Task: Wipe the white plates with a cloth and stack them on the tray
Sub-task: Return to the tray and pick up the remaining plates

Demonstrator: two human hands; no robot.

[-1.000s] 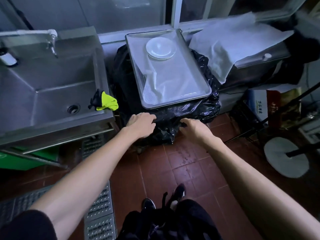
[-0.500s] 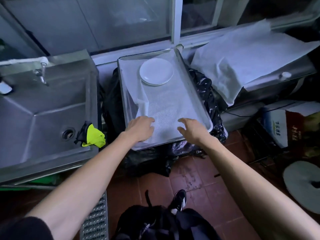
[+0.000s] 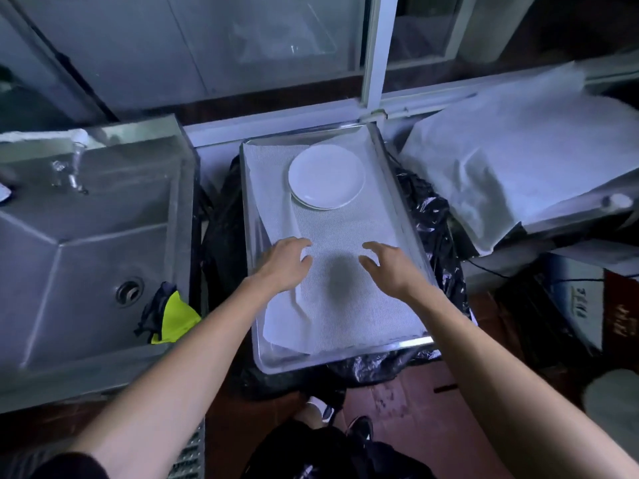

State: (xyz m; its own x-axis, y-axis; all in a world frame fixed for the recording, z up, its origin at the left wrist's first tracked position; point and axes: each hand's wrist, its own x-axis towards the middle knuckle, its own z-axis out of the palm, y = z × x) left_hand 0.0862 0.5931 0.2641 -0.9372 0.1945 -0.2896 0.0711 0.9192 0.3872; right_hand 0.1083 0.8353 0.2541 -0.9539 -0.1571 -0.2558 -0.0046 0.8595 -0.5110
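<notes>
Both hands had moved up since a second before — from the black bag's (image 3: 428, 216) front onto the tray's white liner (image 3: 349, 236). Left hand (image 3: 283, 262) and right hand (image 3: 390, 267) hovered there with fingers loosely curled, holding nothing, a gap between them. White plates (image 3: 326, 181) sat stacked at the far end of the tray (image 3: 345, 354), whose long axis ran away from the person, beside the sink (image 3: 90, 243).

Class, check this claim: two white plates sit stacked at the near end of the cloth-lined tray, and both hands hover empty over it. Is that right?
Not quite. The head view shows the white plates stacked at the far end of the tray, beyond both hands. The left hand and right hand are indeed empty.
</notes>
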